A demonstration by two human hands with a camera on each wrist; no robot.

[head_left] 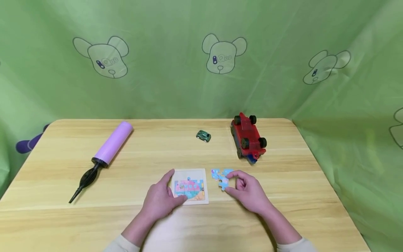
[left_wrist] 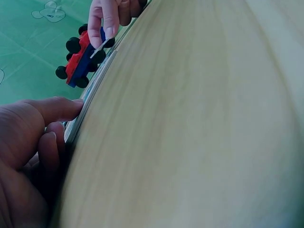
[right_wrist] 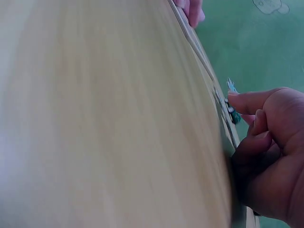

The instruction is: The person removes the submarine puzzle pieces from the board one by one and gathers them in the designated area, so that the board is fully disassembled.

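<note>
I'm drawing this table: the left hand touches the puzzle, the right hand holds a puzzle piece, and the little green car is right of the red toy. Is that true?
Almost: in the head view, the little green car is left of the red toy, not right. The left hand does touch the puzzle, and the right hand holds a puzzle piece.

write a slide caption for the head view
Left hand rests on a part-filled puzzle tray while the right hand pinches a loose piece.
</note>
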